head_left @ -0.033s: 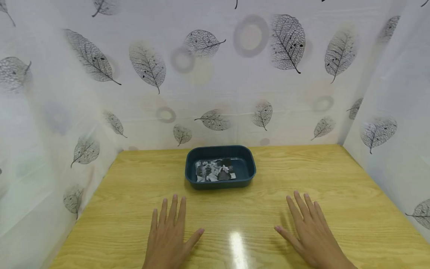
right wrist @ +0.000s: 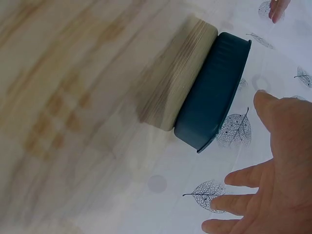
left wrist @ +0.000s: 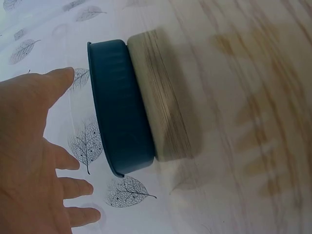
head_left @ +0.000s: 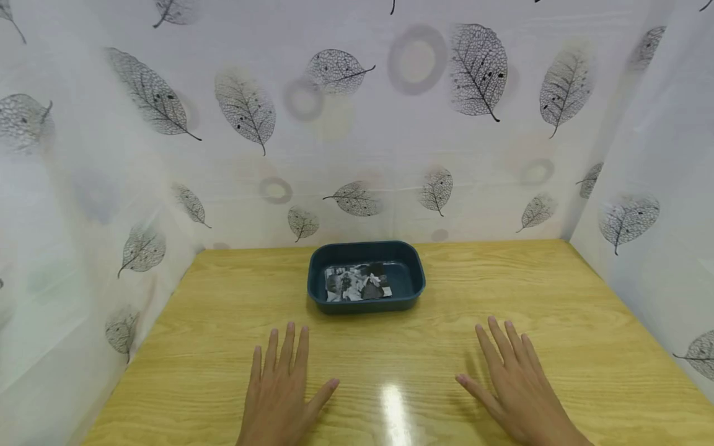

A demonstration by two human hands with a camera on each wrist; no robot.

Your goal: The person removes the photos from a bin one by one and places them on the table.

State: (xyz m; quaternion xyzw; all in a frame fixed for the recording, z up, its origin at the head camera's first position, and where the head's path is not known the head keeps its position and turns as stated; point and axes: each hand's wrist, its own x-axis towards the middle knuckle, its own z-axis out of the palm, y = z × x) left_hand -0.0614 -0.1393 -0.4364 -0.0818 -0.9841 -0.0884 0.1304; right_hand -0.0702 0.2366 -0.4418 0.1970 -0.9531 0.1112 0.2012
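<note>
Item 1: left hand (head_left: 279, 396), lying palm down on the wooden table (head_left: 223, 347), fingers straight and spread wide, thumb angling out to the side; it is holding nothing.

Item 2: right hand (head_left: 515, 390), likewise resting flat on the table, fingers straight and fanned a little apart, gripping nothing. The two hands are lying well apart, one to each side of a bright glare patch on the tabletop.

Item 3: dark blue tray (head_left: 413, 282), sitting on the table beyond the hands and roughly midway between them, near the back edge. It is touching neither hand (both wrist views are showing its outer wall from the side, with open tabletop in front of it).

Item 4: black-and-white crumpled paper (head_left: 357, 284), lying inside the tray toward its left half; what is printed on it is too small to tell.

Item 5: white curtain with grey leaf print (head_left: 357, 124), enclosing the table at the back and on both sides.
</note>
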